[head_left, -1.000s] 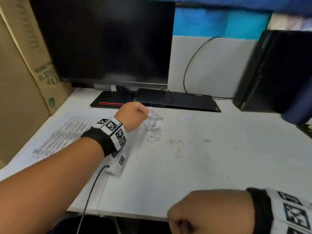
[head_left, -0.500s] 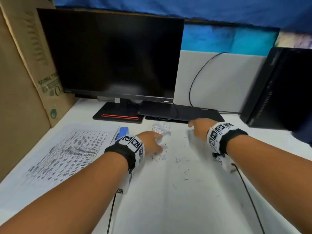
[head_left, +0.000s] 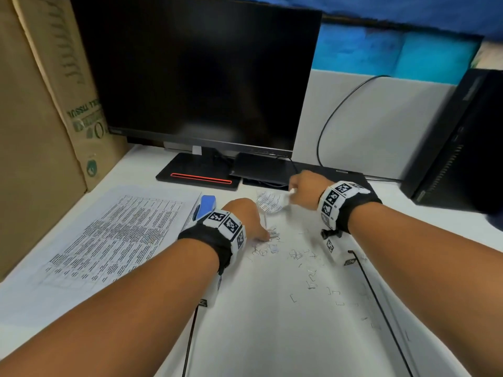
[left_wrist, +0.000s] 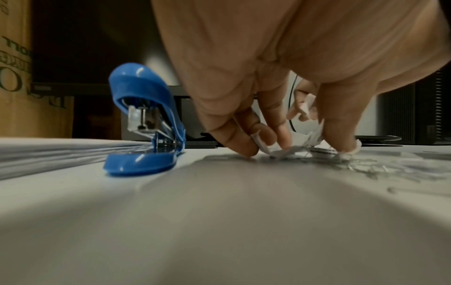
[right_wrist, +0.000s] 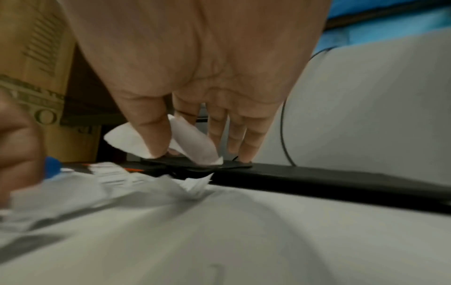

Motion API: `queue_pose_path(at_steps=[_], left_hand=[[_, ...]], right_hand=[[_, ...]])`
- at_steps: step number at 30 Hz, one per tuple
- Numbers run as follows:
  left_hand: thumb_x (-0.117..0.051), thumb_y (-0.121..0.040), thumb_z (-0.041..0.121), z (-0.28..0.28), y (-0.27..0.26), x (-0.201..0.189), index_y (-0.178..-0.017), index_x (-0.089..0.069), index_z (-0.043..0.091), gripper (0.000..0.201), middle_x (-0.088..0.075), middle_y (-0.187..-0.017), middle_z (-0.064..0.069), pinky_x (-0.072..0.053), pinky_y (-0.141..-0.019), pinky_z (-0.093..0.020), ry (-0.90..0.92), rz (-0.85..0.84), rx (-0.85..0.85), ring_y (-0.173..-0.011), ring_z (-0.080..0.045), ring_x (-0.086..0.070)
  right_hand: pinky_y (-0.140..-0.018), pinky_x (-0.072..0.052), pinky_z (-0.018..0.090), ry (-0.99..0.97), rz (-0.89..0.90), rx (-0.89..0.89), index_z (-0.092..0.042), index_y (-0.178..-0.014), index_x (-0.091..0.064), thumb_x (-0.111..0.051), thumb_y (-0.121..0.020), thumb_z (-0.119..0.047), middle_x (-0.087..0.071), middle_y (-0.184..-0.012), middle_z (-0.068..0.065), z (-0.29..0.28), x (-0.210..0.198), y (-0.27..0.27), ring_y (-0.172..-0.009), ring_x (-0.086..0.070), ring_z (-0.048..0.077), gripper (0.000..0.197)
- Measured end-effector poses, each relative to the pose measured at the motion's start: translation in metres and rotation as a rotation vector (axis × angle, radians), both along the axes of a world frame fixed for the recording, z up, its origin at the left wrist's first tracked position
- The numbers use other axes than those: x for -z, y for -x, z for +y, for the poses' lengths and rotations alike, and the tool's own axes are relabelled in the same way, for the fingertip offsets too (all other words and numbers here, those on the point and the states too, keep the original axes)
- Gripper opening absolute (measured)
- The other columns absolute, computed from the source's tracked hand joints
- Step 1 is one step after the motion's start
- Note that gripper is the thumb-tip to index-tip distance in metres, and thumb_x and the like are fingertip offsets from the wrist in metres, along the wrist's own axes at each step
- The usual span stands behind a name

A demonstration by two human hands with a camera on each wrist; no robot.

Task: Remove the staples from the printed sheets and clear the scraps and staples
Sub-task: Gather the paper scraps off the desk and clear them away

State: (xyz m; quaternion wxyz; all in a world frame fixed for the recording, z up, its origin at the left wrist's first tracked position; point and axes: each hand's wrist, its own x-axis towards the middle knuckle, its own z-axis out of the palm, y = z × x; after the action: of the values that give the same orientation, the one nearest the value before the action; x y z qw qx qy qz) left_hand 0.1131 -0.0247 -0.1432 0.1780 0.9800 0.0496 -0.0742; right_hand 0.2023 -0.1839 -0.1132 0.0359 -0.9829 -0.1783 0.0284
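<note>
Printed sheets [head_left: 117, 235] lie flat at the left of the white desk [head_left: 272, 336]. Several loose staples [head_left: 304, 262] and small paper bits are scattered in the middle. My left hand [head_left: 268, 236] has its fingertips down on the desk, gathering small paper scraps [left_wrist: 280, 152] between thumb and fingers [left_wrist: 244, 148]. My right hand [head_left: 290, 191], farther back, pinches a white paper scrap [right_wrist: 192, 142] between thumb and forefinger, just above the desk. A torn printed scrap [head_left: 269, 202] lies between the two hands.
A blue stapler [head_left: 205, 206] sits on the sheets' right edge, just left of my left hand. The monitor [head_left: 196, 77] and its black base [head_left: 198, 172] stand behind. A cardboard box [head_left: 40, 104] walls the left, a black computer tower [head_left: 462, 145] the right.
My right hand has come from the desk's front edge to the far scraps and picked up a white piece. My left hand has dropped onto the scrap and staple pile.
</note>
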Motion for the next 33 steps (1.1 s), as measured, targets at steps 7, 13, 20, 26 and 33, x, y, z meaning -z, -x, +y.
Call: queue_pose_path(at_steps=[7,13,20,26,33], left_hand=[[-0.072,-0.081,0.023,0.001,0.0,-0.003,-0.111,-0.068,0.013,0.031,-0.067,-0.117,-0.005,-0.058,-0.082,-0.029,0.006,-0.008,-0.055,-0.093,-0.018,-0.067],[-0.071,-0.084,0.017,0.011,-0.002,-0.002,-0.146,-0.027,0.015,0.076,-0.052,-0.126,-0.01,-0.049,-0.067,-0.028,0.188,-0.052,-0.178,-0.091,-0.022,-0.06],[-0.063,-0.087,0.016,0.016,0.0,-0.006,-0.124,-0.049,0.016,0.04,-0.042,-0.076,0.007,-0.042,-0.059,-0.02,0.08,0.034,-0.142,-0.064,-0.009,-0.046],[-0.053,-0.092,0.016,0.004,0.002,-0.007,-0.093,-0.05,0.015,0.003,-0.048,-0.075,0.005,-0.043,-0.092,-0.032,-0.147,0.054,-0.082,-0.078,-0.017,-0.052],[-0.051,-0.094,0.019,0.006,0.0,-0.006,-0.072,-0.043,0.014,0.024,-0.059,-0.098,-0.005,-0.05,-0.091,-0.032,-0.272,0.103,-0.046,-0.094,-0.022,-0.06]], right_hand=[[-0.079,-0.049,0.029,0.132,0.137,-0.048,-0.021,-0.092,-0.056,-0.064,-0.088,-0.025,-0.055,-0.1,-0.002,0.039,0.027,0.021,-0.09,-0.053,0.017,0.01],[-0.082,-0.053,0.03,0.047,0.126,0.021,-0.017,-0.111,-0.063,-0.065,-0.088,-0.025,-0.059,-0.1,-0.003,0.023,0.013,0.018,-0.093,-0.06,0.019,0.024],[-0.052,-0.039,0.019,-0.316,0.173,0.12,-0.024,-0.068,-0.052,-0.069,-0.082,-0.025,-0.056,-0.066,-0.005,0.007,0.0,0.025,-0.06,-0.053,0.01,0.023],[-0.078,-0.048,0.029,0.172,0.178,-0.036,-0.023,-0.07,-0.046,-0.064,-0.087,-0.037,-0.052,-0.087,-0.004,0.037,0.017,0.033,-0.086,-0.052,0.018,0.029],[-0.078,-0.054,0.029,0.012,0.09,0.066,-0.015,-0.112,-0.063,-0.071,-0.083,-0.026,-0.065,-0.107,0.001,0.025,0.011,0.029,-0.097,-0.064,0.021,0.032]])
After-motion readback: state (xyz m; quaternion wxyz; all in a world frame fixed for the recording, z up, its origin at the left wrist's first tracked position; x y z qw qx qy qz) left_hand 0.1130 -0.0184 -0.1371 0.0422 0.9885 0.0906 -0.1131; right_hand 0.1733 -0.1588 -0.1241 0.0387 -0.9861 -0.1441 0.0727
